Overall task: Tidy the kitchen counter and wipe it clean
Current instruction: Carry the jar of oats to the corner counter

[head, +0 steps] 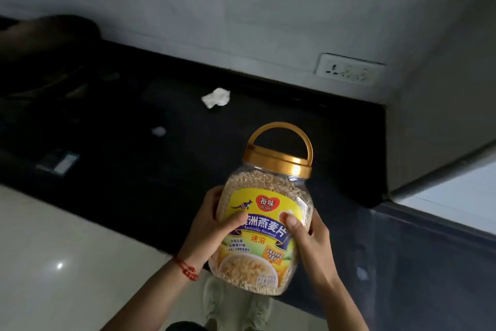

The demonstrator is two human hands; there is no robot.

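Observation:
A clear plastic oatmeal jar [265, 202] with a gold lid, a gold handle and a yellow label is held upright in front of the black counter [166, 169], above its front edge. My left hand [212, 231] grips the jar's left side, thumb across the label. My right hand [312, 236] grips its right side, thumb on the label too. A crumpled white tissue [216, 97] lies on the counter near the wall. A smaller white scrap [158, 131] lies to its lower left.
A dark stove area [45, 62] fills the counter's left end, too dim to make out. A small flat packet [57, 161] lies near the front edge. A wall socket [349, 70] sits above the counter at right. A grey wall corner [429, 121] ends the counter. Pale floor below.

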